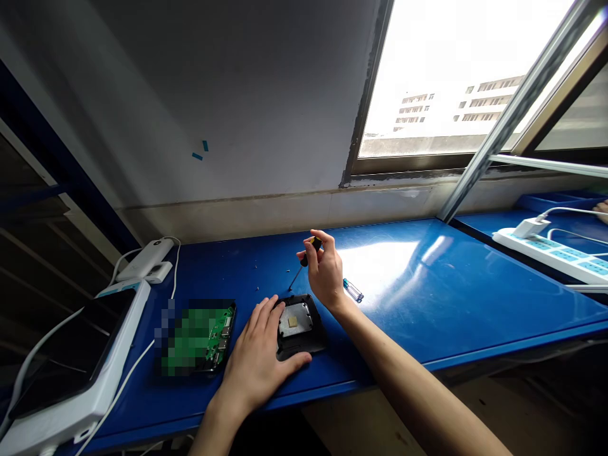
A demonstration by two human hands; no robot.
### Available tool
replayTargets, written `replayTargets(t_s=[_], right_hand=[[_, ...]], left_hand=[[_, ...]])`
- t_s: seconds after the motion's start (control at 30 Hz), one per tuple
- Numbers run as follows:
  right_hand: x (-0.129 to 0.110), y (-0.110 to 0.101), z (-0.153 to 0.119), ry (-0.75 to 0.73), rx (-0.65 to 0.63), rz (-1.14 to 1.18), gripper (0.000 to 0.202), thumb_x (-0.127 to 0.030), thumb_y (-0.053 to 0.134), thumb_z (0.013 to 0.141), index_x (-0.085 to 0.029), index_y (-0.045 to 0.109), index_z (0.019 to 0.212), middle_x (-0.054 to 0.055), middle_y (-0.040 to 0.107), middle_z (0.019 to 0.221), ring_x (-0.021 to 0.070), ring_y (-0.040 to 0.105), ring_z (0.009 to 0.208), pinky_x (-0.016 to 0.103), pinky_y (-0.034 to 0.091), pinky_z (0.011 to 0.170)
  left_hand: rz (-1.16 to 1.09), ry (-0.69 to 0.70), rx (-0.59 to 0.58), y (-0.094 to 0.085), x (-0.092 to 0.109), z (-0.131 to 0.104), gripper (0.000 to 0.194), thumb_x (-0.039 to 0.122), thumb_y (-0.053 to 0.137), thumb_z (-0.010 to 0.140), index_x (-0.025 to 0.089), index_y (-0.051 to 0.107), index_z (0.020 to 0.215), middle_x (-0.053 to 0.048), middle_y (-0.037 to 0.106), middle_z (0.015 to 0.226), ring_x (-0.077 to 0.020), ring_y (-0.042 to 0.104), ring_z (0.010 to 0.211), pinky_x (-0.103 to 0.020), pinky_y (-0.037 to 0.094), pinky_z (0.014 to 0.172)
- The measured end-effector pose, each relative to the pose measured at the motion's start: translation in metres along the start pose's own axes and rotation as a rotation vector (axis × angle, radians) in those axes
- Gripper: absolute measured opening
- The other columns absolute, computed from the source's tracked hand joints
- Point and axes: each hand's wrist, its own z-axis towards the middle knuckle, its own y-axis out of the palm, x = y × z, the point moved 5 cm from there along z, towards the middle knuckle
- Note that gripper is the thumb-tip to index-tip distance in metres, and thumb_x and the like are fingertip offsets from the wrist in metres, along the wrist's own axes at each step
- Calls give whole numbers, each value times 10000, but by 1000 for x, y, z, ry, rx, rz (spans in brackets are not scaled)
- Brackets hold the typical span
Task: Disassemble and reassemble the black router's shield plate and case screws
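Note:
A black plastic case part (pixel 304 344) lies on the blue table, with a silver metal plate (pixel 303 311) and a tan square pad (pixel 292 322) on it. My left hand (pixel 254 354) steadies it, fingers along its left side and thumb by its near edge. My right hand (pixel 325 272) is closed around the yellow-and-black handle of a screwdriver (pixel 297 276). The shaft slants down to the left, its tip near the far edge of the case part; whether it touches a screw I cannot tell. Tiny screws (pixel 287 271) lie beyond it on the table.
A partly blurred green circuit board (pixel 221 339) in a black housing lies left. Further left are a white device with a dark screen (pixel 90 342), cables and a white adapter (pixel 145 259). A blue-tipped clear tool (pixel 353 290) lies right. A power strip (pixel 555 253) and another person's hand (pixel 602 209) are far right.

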Motion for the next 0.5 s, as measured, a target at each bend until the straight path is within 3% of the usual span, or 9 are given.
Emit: replayTargets(t_s=[0.27, 0.5], right_hand=[[-6, -5, 3, 0, 78, 166, 240, -430, 510, 1020, -259, 500, 1189, 24, 662, 1009, 159, 767, 770, 313, 634, 703], [-5, -3, 2, 1, 49, 244, 263, -448, 553, 1004, -262, 516, 1187, 25, 685, 1010, 193, 791, 871, 337, 643, 775]], left_hand=[[-11, -9, 4, -1, 0, 0, 878, 646, 661, 828, 193, 413, 1538, -91, 319, 1680, -323, 252, 1558, -515, 302, 1246], [-23, -3, 13, -3, 2, 0, 873, 629, 685, 817, 200, 421, 1530, -97, 326, 1676, -321, 252, 1558, -511, 298, 1247]])
